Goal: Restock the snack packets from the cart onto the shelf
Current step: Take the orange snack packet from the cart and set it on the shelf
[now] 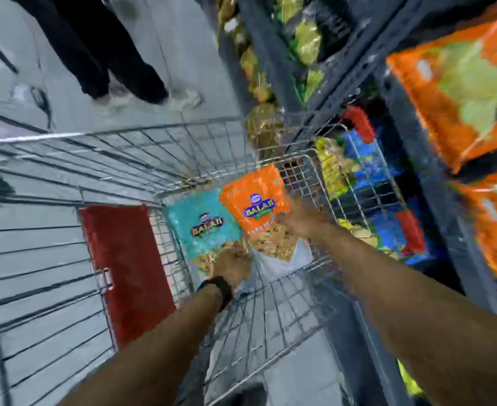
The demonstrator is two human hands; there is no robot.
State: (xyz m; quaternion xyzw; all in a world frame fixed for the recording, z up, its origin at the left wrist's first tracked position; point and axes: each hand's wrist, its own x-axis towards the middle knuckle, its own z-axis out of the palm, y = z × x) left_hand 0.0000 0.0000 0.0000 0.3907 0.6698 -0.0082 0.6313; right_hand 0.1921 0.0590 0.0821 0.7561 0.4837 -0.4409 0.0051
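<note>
Both my arms reach down into a wire cart (276,312). A teal snack packet (203,221) and an orange snack packet (256,197) lie side by side in its bottom. My left hand (232,262), with a black band on the wrist, closes on the lower edge of the teal packet. My right hand (303,218) grips the right side of the orange packet. The frame is blurred, so the finger positions are unclear. To the right stands the dark shelf (411,148), with orange packets (461,92) on its upper level.
A red flap (130,268) hangs on the cart's left side. Another wire cart section (36,259) fills the left. A person in black trousers (100,48) stands beyond the cart. Blue and yellow packets (358,168) sit low on the shelf behind the cart's wire.
</note>
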